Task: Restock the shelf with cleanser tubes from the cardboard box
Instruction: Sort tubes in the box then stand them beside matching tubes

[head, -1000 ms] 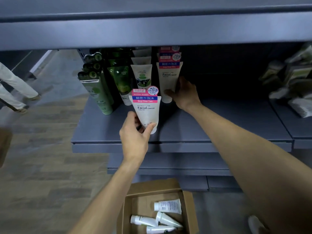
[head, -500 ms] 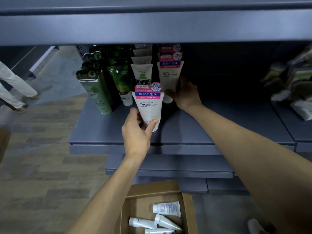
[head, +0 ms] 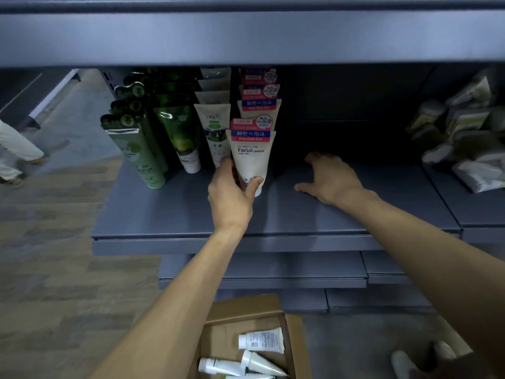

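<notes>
My left hand grips the cap end of a white "Facial cleanser" tube with a pink and blue label, standing it upright on the grey shelf at the front of a row of matching tubes. My right hand rests palm down on the shelf to the right of that row, fingers spread, holding nothing. Below, the open cardboard box on the floor holds several white tubes lying flat.
Left of the row stand white tubes and green tubes in rows. Packets pile at the shelf's right end. An upper shelf overhangs. Lower shelves jut out under it. A person's legs are at far left.
My left hand carried the tube up and back until it stands against the matching row. My right hand let go of the front shelf tube and moved right onto the bare shelf.
</notes>
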A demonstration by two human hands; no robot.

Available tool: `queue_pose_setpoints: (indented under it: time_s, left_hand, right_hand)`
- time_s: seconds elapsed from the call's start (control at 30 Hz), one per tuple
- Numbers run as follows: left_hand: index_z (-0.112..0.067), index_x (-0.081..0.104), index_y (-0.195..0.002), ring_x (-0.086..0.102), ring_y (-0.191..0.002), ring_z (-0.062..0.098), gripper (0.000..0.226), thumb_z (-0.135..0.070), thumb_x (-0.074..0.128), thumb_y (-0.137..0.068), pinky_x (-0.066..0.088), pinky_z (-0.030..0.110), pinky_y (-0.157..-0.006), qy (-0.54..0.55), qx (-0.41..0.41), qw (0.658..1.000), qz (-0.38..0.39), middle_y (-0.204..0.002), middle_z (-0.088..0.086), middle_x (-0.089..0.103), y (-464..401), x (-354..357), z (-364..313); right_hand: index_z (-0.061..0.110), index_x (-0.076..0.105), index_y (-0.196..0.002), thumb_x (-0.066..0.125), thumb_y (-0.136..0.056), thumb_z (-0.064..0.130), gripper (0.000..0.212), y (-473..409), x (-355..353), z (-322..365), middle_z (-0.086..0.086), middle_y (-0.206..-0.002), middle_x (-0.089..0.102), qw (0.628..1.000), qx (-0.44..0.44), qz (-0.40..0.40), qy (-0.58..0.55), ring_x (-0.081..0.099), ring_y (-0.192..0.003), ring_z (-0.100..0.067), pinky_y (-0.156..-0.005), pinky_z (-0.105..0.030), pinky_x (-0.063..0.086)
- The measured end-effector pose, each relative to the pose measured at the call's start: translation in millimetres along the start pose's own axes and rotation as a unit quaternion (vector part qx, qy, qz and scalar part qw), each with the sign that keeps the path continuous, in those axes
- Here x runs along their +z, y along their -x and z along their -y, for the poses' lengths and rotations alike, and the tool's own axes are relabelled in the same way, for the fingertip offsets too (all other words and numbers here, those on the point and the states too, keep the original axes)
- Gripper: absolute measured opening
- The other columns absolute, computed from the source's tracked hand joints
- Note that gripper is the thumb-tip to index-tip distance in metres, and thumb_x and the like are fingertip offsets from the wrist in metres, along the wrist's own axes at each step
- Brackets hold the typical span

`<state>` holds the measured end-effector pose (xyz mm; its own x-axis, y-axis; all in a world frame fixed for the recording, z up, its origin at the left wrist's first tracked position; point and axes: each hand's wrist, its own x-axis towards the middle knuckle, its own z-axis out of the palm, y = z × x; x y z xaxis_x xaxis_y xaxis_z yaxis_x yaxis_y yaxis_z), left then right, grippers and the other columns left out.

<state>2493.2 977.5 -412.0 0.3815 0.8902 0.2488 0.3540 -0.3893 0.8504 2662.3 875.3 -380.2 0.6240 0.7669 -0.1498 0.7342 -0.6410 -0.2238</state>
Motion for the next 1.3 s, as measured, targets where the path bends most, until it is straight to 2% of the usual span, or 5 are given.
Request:
queue_pose_setpoints:
  time_s: [0.4,0.53,0.8,1.17,1.3]
  left_hand:
    - [-0.013,0.054,-0.099,0.064,-0.080,0.016,0.037,-0.024,0.082,-0.077,0.058,0.038,-0.073,0.008,-0.007,1.000,0.000,-0.087,-0.002,0.065,-7.1,15.7,-8.9]
    - [-0.012,0.054,-0.100,0.063,-0.076,0.013,0.036,-0.022,0.081,-0.078,0.057,0.034,-0.073,0.014,-0.005,1.000,0.000,-0.087,-0.003,0.065,-9.0,21.4,-13.4]
    - [-0.011,0.055,-0.104,0.064,-0.084,0.015,0.038,-0.023,0.081,-0.078,0.056,0.032,-0.074,0.007,0.011,1.000,-0.005,-0.095,0.000,0.066,-14.1,29.0,-14.2]
    - [-0.011,0.055,-0.105,0.064,-0.089,0.017,0.039,-0.023,0.081,-0.078,0.057,0.035,-0.078,0.001,0.009,1.000,-0.011,-0.098,0.001,0.066,-16.3,32.4,-15.0]
    - [-0.011,0.055,-0.105,0.063,-0.085,0.015,0.039,-0.023,0.081,-0.078,0.057,0.037,-0.078,0.003,0.006,1.000,-0.017,-0.097,0.000,0.065,-15.4,32.5,-15.2]
  right_hand:
    - [0.016,0.052,-0.135,0.070,-0.086,0.043,0.059,-4.3,-4.3,10.7,-0.008,-0.128,0.060,0.999,0.017,0.042,0.011,0.060,-0.111,-0.028,-0.090,-0.038,0.053]
    - [0.016,0.052,-0.135,0.071,-0.085,0.043,0.060,-4.4,-4.3,9.9,-0.008,-0.128,0.059,0.999,0.020,0.038,0.004,0.059,-0.113,-0.028,-0.091,-0.037,0.052]
    - [0.015,0.051,-0.136,0.072,-0.084,0.044,0.063,-6.0,-3.8,7.7,-0.008,-0.132,0.058,0.999,0.015,0.039,0.001,0.058,-0.115,-0.028,-0.091,-0.035,0.051]
    - [0.016,0.048,-0.140,0.071,-0.085,0.045,0.066,-5.1,-3.1,3.4,-0.007,-0.137,0.055,0.999,0.008,0.034,-0.009,0.056,-0.120,-0.026,-0.094,-0.035,0.049]
    - [0.015,0.049,-0.140,0.069,-0.087,0.044,0.064,-4.2,-2.4,3.5,-0.007,-0.136,0.056,0.999,0.005,0.037,-0.011,0.056,-0.120,-0.026,-0.095,-0.035,0.050]
